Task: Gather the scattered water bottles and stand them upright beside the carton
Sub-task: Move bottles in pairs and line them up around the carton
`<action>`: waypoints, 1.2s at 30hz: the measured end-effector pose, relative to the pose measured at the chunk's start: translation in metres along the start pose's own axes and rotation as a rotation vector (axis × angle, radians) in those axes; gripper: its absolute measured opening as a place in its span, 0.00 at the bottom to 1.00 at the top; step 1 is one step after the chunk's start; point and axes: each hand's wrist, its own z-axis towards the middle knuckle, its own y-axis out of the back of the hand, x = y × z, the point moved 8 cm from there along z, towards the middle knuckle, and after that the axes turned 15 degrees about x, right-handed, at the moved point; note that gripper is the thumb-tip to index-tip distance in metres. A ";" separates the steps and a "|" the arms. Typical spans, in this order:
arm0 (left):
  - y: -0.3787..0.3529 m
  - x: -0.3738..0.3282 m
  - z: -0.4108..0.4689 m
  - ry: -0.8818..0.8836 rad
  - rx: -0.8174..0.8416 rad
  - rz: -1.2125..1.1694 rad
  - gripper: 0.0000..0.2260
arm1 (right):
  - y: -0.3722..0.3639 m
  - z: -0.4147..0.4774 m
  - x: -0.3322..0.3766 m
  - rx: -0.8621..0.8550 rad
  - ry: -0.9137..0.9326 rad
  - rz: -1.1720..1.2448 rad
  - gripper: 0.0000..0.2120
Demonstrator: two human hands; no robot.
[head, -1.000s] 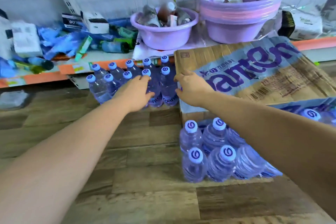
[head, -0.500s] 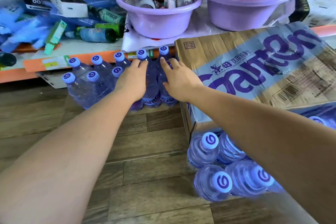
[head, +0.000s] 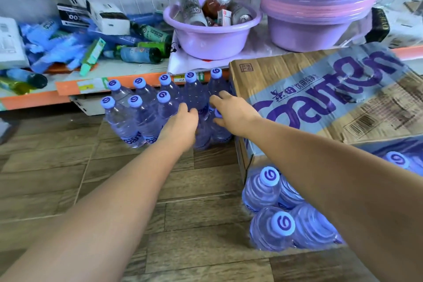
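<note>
Several clear water bottles (head: 137, 119) with purple caps stand upright in two rows on the floor, just left of the cardboard carton (head: 320, 103) with purple lettering. My left hand (head: 180, 126) curls around a front-row bottle (head: 202, 137) near the carton. My right hand (head: 231, 112) sits over the neck of the bottle (head: 220, 133) closest to the carton, its cap showing between thumb and fingers. More bottles (head: 272, 213) lie on their sides, spilling from the carton's open near end.
A low shelf with an orange edge (head: 34, 98) runs behind the bottles, covered with blue gloves, boxes and small bottles. Two purple basins (head: 212, 36) (head: 320, 18) stand on it. Wooden floor (head: 68, 178) lies open to the left.
Both hands have dropped from the bottle tops down onto the two front-row bottles next to the carton. The view has pulled back a little.
</note>
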 end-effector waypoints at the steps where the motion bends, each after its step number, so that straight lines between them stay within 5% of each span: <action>1: 0.002 -0.001 -0.003 -0.010 -0.003 -0.003 0.12 | 0.001 -0.006 0.000 -0.009 -0.001 0.057 0.19; 10: 0.053 -0.010 -0.057 -0.122 0.008 0.079 0.13 | 0.019 -0.058 0.032 -0.007 0.100 0.197 0.06; 14: 0.110 -0.019 -0.099 -0.080 -0.089 0.251 0.14 | 0.068 -0.093 0.043 -0.082 0.161 0.154 0.13; 18: 0.172 -0.041 -0.141 -0.097 -0.164 0.087 0.12 | 0.136 -0.139 0.035 -0.209 0.131 0.200 0.13; 23: 0.241 -0.095 -0.181 -0.202 -0.276 0.035 0.07 | 0.209 -0.208 0.005 -0.388 0.059 0.218 0.12; 36: 0.257 -0.297 -0.207 -0.469 -0.255 0.182 0.15 | 0.243 -0.359 -0.128 -0.374 -0.251 0.060 0.14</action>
